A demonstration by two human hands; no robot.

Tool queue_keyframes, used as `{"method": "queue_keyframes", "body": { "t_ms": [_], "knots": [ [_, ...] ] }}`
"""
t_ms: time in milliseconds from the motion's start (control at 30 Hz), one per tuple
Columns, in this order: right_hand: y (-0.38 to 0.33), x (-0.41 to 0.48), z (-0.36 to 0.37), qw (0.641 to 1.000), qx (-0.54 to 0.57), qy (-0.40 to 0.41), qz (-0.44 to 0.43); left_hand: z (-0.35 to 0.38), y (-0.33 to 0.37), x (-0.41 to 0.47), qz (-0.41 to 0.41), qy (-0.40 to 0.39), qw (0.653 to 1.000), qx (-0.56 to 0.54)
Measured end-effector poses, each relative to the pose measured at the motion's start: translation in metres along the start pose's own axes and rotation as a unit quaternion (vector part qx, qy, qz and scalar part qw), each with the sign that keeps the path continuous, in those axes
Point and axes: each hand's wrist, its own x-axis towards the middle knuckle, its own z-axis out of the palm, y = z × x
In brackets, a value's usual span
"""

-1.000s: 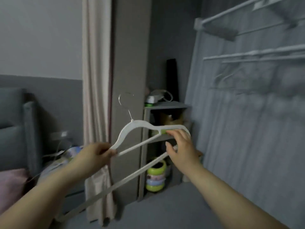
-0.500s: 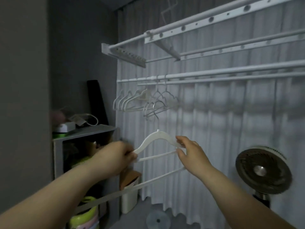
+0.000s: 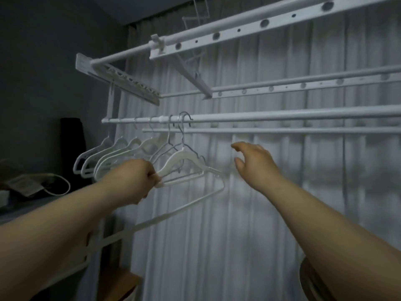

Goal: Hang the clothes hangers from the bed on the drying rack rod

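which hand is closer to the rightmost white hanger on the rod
Left. The left hand grips the left end of the hanger; the right hand is open, off to its right, not touching it.

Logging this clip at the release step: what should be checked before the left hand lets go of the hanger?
1. Hook over the rod: ok, it curves over the top of the rod.
2. Left hand off the hanger: not ok, it grips the hanger's left end.
3. Right hand free: ok, open and apart from the hanger.
4. Clear of the wire hanger next to it: cannot tell, the two overlap in this view.
5. Rod free to the right of the hook: ok, nothing hangs there.
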Motion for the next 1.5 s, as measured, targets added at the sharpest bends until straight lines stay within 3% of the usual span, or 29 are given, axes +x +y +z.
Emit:
{"method": "queue_keyframes", "body": {
  "t_ms": [67,333,567,1200,1333,1500],
  "knots": [
    [0.011,0.023,0.002,0.999,-0.022,0.033,-0.003,0.003,0.008,0.029,0.003,0.028,1.000,-0.002],
    [0.041,0.091,0.005,0.976,-0.098,0.168,-0.096,0.017,0.038,0.106,-0.030,0.021,0.998,-0.043],
    [0.056,0.130,0.002,0.963,-0.245,0.098,-0.059,0.034,0.047,0.135,-0.068,0.018,0.996,-0.054],
    [0.068,0.136,0.014,0.958,-0.226,0.145,-0.097,0.064,0.037,0.158,-0.085,0.036,0.993,-0.067],
    [0.070,0.134,0.019,0.962,-0.178,0.167,-0.121,0.061,0.036,0.157,-0.076,0.052,0.993,-0.073],
    [0.063,0.126,0.025,0.950,-0.096,0.230,-0.187,0.049,0.041,0.150,-0.063,0.104,0.992,0.015]
  ]
}}
